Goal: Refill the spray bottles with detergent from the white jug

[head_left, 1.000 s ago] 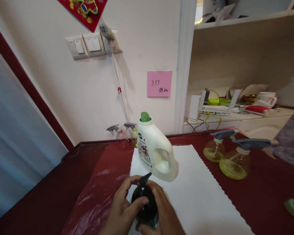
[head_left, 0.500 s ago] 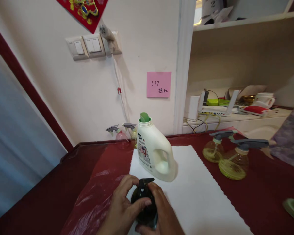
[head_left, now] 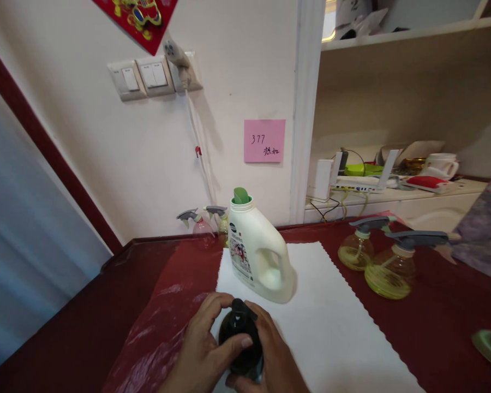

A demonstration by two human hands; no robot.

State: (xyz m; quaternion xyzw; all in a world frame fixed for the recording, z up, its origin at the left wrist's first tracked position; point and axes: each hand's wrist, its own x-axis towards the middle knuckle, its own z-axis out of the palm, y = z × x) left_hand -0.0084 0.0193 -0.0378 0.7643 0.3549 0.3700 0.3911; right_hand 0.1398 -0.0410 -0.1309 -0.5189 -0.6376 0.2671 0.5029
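In the head view, a dark pump bottle (head_left: 249, 360) is held low in the middle, enclosed between the left hand (head_left: 202, 344) and the right hand (head_left: 280, 349); neither hand is nearer. The fingers of both are curled around it, and the left thumb is laid across its side. The bottle's long axis appears roughly upright; whether its base is borne by the white sheet (head_left: 331, 322) cannot be told. The pump head (head_left: 243, 309) is turned with its spout toward the right hand's fingers, by which its tip is met or nearly met.

Beyond the hands, the cream jug (head_left: 265, 234) is seen upright on the sheet, near the pump head but apart from it. To the right, a broad stretch of sheet is bounded by a scalloped edge, past which two spray bottles (head_left: 390, 275) are set on the red tabletop (head_left: 437, 322).
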